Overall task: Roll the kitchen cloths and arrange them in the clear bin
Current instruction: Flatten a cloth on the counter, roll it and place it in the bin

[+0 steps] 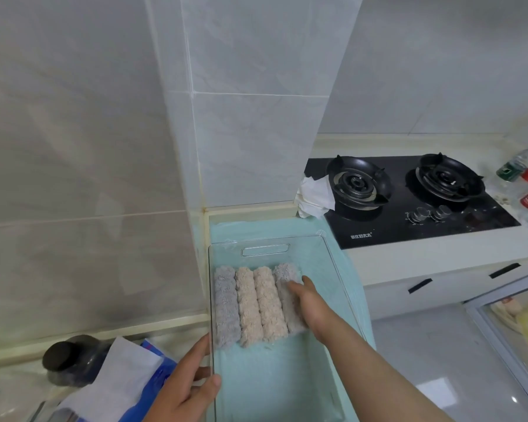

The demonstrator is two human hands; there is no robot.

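Black gas hob point(409, 214) far right; blue packet point(162, 370) near left, cut off. Left hand point(180, 391) pinches the clear plastic bin point(265, 239) by its wall; right hand point(310, 303) lies flat on a grey rolled cloth point(284, 272).

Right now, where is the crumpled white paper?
Head view, right of centre: the paper lies at the hob's left edge, beside the tiled pillar, beyond the bin.

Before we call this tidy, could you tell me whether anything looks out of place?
Yes: a crumpled white tissue lies against the left burner of the hob, an odd place for paper. In the clear bin, the rightmost grey roll, under the right hand, slants slightly beside three straighter rolls.
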